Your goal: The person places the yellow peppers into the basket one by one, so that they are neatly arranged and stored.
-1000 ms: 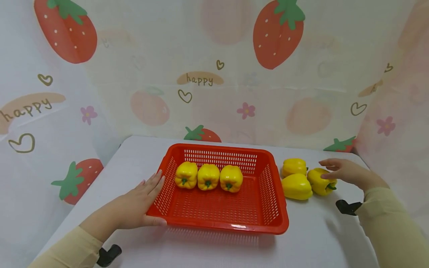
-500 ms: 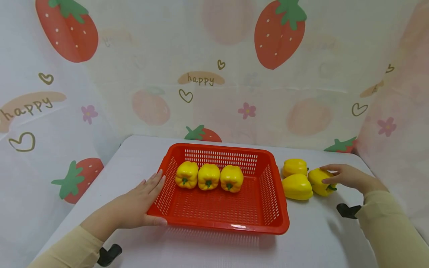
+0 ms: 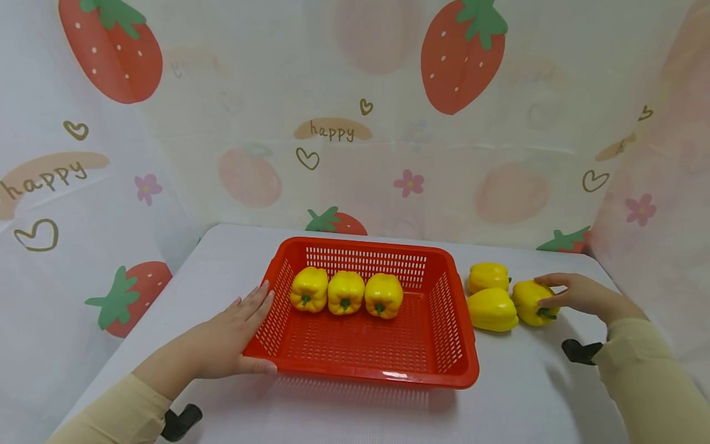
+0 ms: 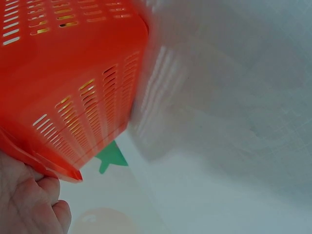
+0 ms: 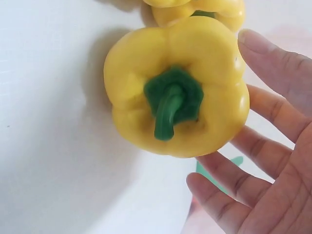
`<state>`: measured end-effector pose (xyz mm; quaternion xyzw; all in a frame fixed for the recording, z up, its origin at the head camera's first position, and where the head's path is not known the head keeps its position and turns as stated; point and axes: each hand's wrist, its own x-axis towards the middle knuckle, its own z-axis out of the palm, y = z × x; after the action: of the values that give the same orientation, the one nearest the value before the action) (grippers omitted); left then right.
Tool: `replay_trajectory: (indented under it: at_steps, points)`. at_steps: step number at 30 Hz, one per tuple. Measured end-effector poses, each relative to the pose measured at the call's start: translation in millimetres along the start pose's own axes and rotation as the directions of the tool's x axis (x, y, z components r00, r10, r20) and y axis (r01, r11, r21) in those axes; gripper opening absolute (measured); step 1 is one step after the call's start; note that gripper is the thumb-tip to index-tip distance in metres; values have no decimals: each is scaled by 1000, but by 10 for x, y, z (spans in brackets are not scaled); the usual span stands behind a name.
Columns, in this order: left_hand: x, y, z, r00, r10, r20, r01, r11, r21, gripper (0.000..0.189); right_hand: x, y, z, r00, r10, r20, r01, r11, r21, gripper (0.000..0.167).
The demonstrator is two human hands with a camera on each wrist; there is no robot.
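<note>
My left hand rests at the left front corner of a red plastic basket, fingers straight along the rim and thumb at the front edge. Folded finger joints show under the rim in the left wrist view. Inside the basket, three yellow bell peppers stand in a row. To the right of it, my right hand holds another yellow bell pepper, thumb on one side and fingers around the other. In the right wrist view its green stem faces the camera.
Two more yellow bell peppers, one behind and one in front, lie between the basket and my right hand. All stand on a white table. Fabric walls with a strawberry print enclose the back and sides.
My right hand has come down onto the rightmost pepper and closed around it. That pepper has shifted slightly right, leaving the other two. My left hand and the basket stay put.
</note>
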<state>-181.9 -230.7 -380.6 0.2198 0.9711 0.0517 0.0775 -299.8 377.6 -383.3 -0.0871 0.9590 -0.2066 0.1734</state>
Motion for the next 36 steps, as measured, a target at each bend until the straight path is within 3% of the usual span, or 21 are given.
replay_trajectory:
  at_steps: [16,22,31,36]
  points:
    - [-14,24,-20,1000,-1,3,1,1000,-4,117,-32,88,7,997,76,20,-77,994,75,82]
    - [-2,12,-10,1000,-1,7,1,1000,8,117,6,114,63,994,104,27,-106,990,92,93]
    - [-5,18,-22,1000,-4,15,3,1000,11,117,78,165,138,993,105,61,-114,980,164,93]
    - [-8,14,-22,1000,-2,13,1,1000,14,117,108,193,164,992,120,44,-126,980,152,94]
